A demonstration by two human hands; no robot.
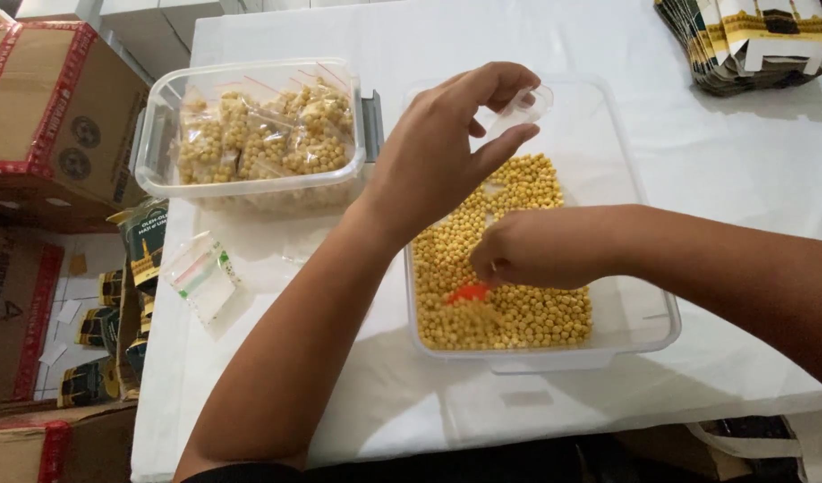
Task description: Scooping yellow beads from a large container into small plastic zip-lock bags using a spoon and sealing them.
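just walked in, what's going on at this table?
A person is working over a clear plastic tub part filled with small yellow round pieces. The left hand holds a small clear bag up above the tub. The right hand is down among the pieces, with something small and orange at its fingers. A second clear tub at the left holds already filled bags. A stack of empty bags lies on the white table.

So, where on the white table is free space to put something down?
The white table is bare right of the chickpea tub, below the stack of flat printed cartons. Another strip lies in front of that tub. It is crowded on the left, around the tub of filled bags and the empty zip bags.
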